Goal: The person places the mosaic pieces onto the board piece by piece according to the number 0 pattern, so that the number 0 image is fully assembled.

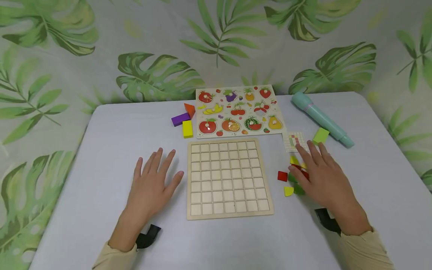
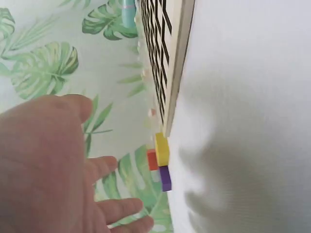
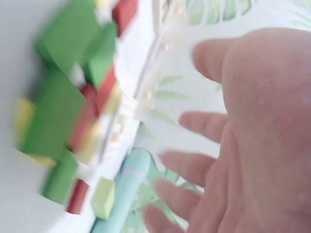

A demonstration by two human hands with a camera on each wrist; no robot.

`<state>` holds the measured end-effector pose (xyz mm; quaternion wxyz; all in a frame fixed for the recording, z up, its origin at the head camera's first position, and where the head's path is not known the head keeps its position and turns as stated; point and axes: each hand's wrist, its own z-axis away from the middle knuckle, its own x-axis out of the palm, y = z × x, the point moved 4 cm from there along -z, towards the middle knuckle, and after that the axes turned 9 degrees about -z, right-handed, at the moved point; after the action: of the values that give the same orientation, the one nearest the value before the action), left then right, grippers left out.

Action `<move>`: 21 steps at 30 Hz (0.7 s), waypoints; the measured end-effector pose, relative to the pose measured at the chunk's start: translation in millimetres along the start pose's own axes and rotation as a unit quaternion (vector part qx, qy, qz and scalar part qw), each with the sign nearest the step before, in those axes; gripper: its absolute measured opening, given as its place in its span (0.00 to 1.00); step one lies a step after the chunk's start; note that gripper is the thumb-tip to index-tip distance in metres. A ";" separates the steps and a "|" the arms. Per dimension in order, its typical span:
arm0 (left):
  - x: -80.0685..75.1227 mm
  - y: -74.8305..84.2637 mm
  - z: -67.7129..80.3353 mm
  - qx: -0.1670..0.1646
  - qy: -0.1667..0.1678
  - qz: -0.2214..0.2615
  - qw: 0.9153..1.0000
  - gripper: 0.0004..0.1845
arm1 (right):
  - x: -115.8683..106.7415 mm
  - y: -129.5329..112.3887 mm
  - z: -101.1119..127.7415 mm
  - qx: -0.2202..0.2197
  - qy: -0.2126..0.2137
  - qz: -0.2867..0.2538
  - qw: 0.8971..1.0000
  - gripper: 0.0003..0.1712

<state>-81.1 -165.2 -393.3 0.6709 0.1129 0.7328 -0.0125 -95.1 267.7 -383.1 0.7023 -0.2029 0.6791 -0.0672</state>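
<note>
My left hand (image 1: pixel 150 191) is spread with straight fingers above the white cloth, left of a wooden grid board (image 1: pixel 229 217). In the left wrist view its palm (image 2: pixel 43 165) holds nothing. On the other side, my right hand (image 1: pixel 325 183) hovers spread over a small pile of blocks, hiding part of it. A red block (image 1: pixel 282 176), a yellow rounded block (image 1: pixel 288 191) and green blocks (image 3: pixel 53 111) show there. Just beyond the right fingertips lie a small pattern card (image 1: pixel 293 141) and a light green block (image 1: pixel 321 135).
Behind the grid board lies a fruit peg puzzle (image 1: pixel 224 108). Left of it sit a purple block (image 1: pixel 180 119), a yellow block (image 1: pixel 187 129) and an orange triangular block (image 1: pixel 190 110). A teal toy microphone (image 1: pixel 322 118) lies at the back right. Leaf-patterned cloth (image 1: pixel 152 75) hangs behind the table.
</note>
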 end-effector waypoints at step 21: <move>47.6 -10.7 -38.5 0.129 0.001 0.112 0.985 0.33 | -7.2 30.7 -55.3 0.029 -0.103 -0.067 0.992 0.27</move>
<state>-124.4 -162.0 -437.9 0.6475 0.2800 0.7081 -0.0312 -155.4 287.5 -387.8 0.7681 -0.2333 0.5855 -0.1128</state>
